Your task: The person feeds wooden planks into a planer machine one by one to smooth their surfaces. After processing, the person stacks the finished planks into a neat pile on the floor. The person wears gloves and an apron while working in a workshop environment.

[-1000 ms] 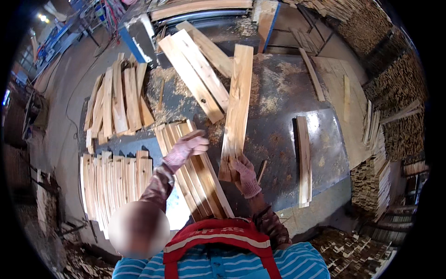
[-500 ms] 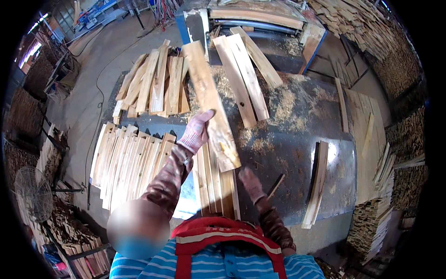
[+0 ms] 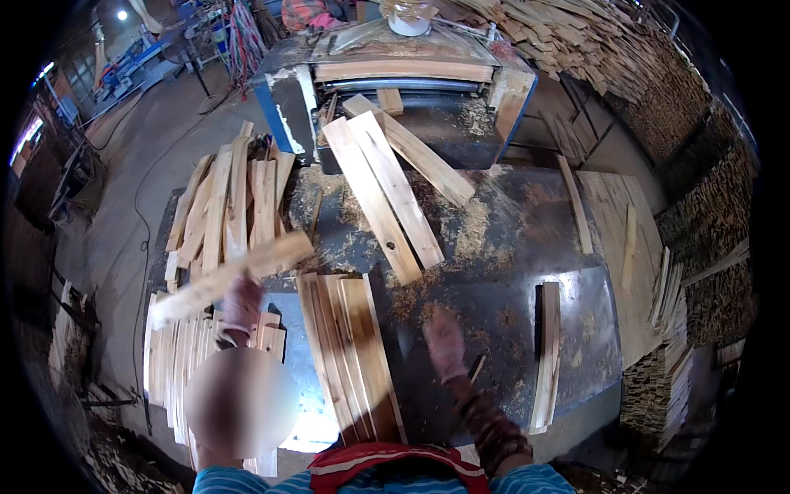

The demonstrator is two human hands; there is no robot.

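My left hand, in a pale glove, is closed on a wooden board. The board lies slantwise above the stacks on the left, blurred by motion. Under it stands a row of narrow boards side by side. My right hand, also gloved and slightly smeared, hovers over the dark tabletop with its fingers stretched forward and nothing in them. Left of it rests a group of long boards. Two boards lie together farther off, a third board angled beside them.
A planer-like machine with a roller stands at the far side, a person's orange sleeve behind it. A loose pile of boards sits far left. Sawdust covers parts of the table. A narrow board stack lies on the right.
My left hand has carried the board from the middle to the left and turned it nearly crosswise. My right hand stays near the same spot. The view has tilted, showing more of the machine.
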